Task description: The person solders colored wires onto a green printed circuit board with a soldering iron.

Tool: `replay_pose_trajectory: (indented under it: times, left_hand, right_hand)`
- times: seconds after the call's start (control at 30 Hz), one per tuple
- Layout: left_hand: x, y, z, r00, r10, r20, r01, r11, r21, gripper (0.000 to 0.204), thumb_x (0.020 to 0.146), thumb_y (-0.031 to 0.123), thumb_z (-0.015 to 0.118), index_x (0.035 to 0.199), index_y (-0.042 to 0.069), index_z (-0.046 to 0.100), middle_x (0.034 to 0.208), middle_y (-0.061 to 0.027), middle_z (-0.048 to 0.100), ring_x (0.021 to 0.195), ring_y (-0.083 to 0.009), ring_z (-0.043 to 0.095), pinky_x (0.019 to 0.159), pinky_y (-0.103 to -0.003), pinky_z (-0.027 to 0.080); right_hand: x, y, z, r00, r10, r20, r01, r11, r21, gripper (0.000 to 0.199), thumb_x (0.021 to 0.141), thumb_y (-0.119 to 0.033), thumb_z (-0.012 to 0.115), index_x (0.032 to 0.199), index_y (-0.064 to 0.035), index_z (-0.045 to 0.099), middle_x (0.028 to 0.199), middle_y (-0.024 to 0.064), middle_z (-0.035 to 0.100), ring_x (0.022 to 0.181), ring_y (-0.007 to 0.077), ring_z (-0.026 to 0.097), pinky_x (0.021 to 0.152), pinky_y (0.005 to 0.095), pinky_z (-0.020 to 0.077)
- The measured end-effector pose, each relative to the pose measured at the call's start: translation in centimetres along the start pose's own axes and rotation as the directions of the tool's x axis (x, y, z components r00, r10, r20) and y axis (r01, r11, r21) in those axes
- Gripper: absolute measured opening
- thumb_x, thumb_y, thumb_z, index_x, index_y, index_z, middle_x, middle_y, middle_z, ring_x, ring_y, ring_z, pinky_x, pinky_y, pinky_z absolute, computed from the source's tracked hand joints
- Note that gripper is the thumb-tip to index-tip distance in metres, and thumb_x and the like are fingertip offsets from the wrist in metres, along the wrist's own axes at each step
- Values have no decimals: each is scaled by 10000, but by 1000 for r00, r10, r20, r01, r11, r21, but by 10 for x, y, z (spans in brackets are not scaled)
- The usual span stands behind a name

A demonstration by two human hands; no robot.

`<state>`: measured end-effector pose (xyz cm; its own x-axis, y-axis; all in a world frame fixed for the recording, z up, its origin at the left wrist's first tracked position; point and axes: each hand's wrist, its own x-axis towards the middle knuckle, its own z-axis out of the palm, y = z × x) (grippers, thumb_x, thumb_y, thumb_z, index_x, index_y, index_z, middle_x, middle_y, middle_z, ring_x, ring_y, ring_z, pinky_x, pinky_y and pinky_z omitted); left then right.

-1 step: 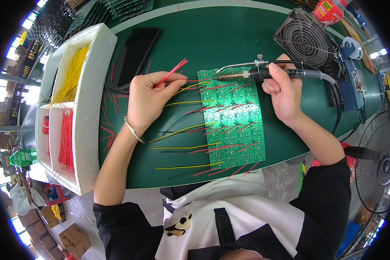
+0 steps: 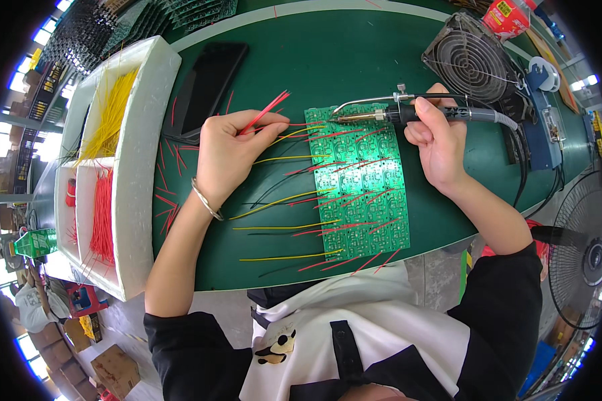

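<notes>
My left hand (image 2: 231, 147) is closed on a small bunch of red wires (image 2: 266, 112). One red wire runs from its fingertips to the upper left part of a green circuit board panel (image 2: 364, 180). My right hand (image 2: 438, 137) grips a soldering iron (image 2: 408, 113) with a thin curved solder feed tube (image 2: 361, 97) clamped along it. The iron's tip is at the panel's top left, by the end of that red wire. Yellow wires (image 2: 281, 195), black wires and short red wires stick out from the panel, mostly leftward.
Left stands a white foam box (image 2: 134, 167) with yellow and red wires in compartments. A dark phone (image 2: 211, 87) and loose red wires lie beside it. At the far right are a square fan (image 2: 471, 60), a solder spool (image 2: 545, 73) and cables. A floor fan (image 2: 585, 254) stands beyond the table edge.
</notes>
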<state>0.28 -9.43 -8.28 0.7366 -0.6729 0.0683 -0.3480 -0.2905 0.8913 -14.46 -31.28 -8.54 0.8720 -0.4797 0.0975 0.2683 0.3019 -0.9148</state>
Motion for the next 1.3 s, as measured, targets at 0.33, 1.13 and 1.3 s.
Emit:
replay_pose_trajectory:
  times: [0.33,1.13,1.3]
  left_hand:
    - [0,0,2,1000,0,-13,0,1000,10,112,765,52,646,850,-17,667,628,56,540,538,17,342,473,-147,263]
    - [4,-1,-7,997,20,68,-21,1000,6,127,777,48,629,874,-30,657,718,-8,624,638,-8,504,573,-146,404]
    - [0,-3,-8,998,42,44,-42,999,-7,125,778,56,630,872,-20,662,698,8,614,595,6,462,532,-140,370]
  right_hand:
    - [-1,0,-1,1000,-15,-27,16,1000,22,171,821,-95,548,749,-91,392,590,-45,351,455,14,263,422,195,213]
    - [9,5,5,994,106,-42,-95,973,211,191,870,-181,484,700,-131,412,506,-63,299,448,28,300,810,351,476]
    - [14,5,10,991,130,-12,-125,972,200,205,882,-198,469,704,-134,391,511,-56,287,462,35,304,843,345,453]
